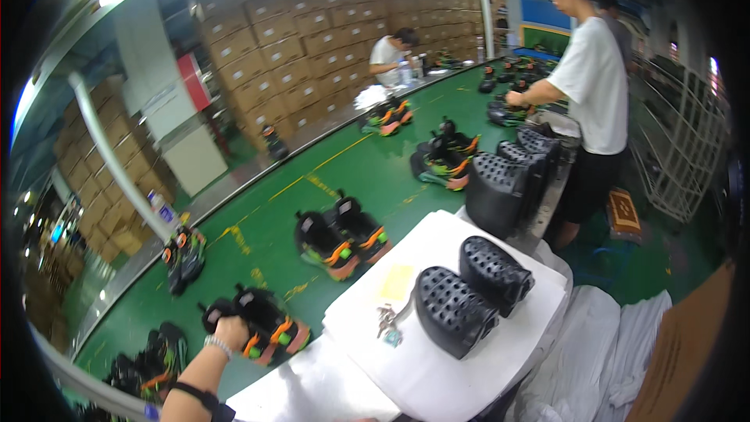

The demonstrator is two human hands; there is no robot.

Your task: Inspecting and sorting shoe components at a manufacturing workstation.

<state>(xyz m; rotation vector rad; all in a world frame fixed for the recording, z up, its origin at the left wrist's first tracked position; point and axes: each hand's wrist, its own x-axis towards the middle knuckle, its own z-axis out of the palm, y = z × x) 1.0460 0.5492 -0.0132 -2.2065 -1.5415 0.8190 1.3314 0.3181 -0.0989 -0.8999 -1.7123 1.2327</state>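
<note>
Single head fisheye, left of the worn pair, looks down and ahead along the green table (367, 180), left hand (230, 334) close at lower left, stacked cartons (297, 55) far off, straight edges bowing rimward.

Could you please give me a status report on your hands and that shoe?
Left hand on black-and-orange shoe, grip partly hidden. Right hand not clearly visible. Shoe on green worktop, matching shoe close alongside.

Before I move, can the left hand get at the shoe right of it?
Probably yes: the left hand is on the adjoining shoe, and nothing visible blocks the right shoe.
</note>
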